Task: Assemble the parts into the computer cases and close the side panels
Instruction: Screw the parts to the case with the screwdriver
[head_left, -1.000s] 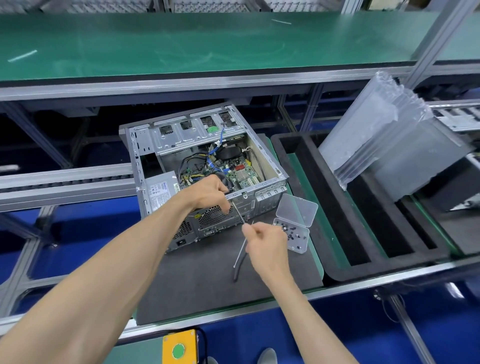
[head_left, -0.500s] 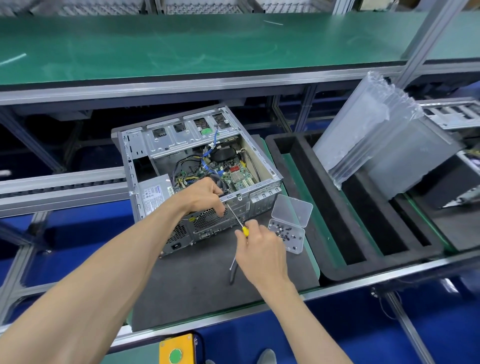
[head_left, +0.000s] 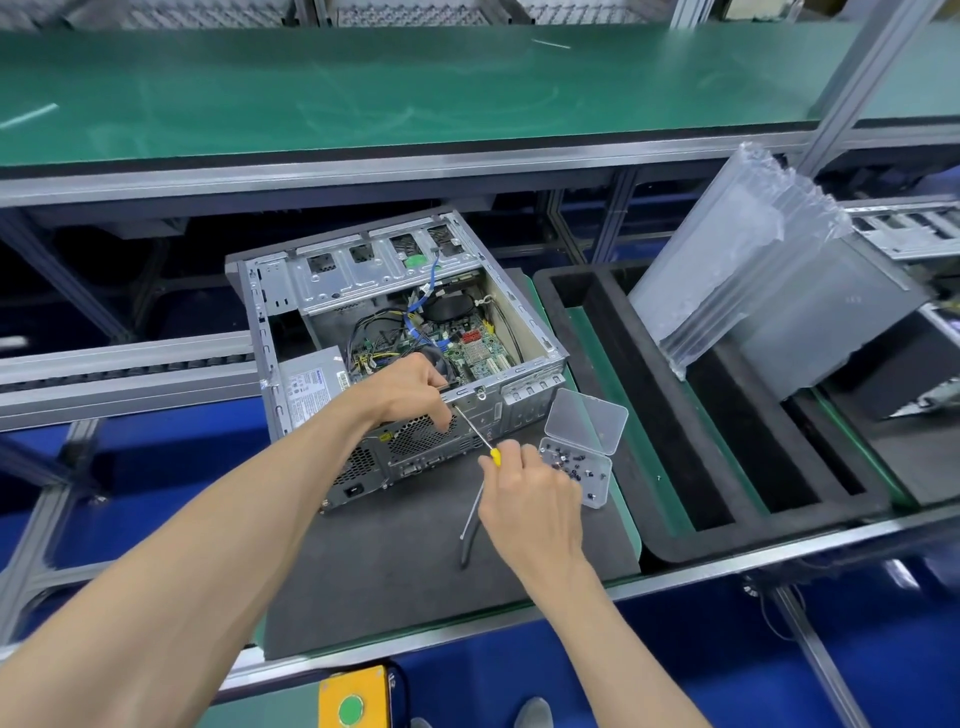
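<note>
Case: I see the computer case (head_left: 395, 358) lying on its side on a dark mat (head_left: 395, 561), open side up, rear panel toward me; side panel off.
Interior: motherboard (head_left: 467, 353) w/ blue and black cables over it; drive cage along the far edge; PSU (head_left: 311, 387) at near-left corner.
L hand: my left hand (head_left: 410, 387) reaches over the rear edge of the case, fingers curled down against the rear fan grille, right at the screwdriver tip. Fingertips seem to pinch sth small there; too small for me to tell what.
R hand: my right hand (head_left: 530, 493) grips the yellow-handled screwdriver (head_left: 480, 434), fingers wrapped round the handle; shaft slants up-left to the case's rear panel, tip just beside the L fingertips.
Screw box: clear plastic box (head_left: 576, 467), lid hinged open, dark screws inside; on the mat just right of my R hand, near the case's rear-right corner.
2nd tool: a long thin tool w/ dark handle (head_left: 467, 535) lies on the mat, partly under my R hand.
Right side: black foam tray (head_left: 727, 499) w/ long slots; clear air-cushion packing (head_left: 737, 260) leans over it.
Bench front: yellow box w/ green button (head_left: 353, 699) at bottom edge.
</note>
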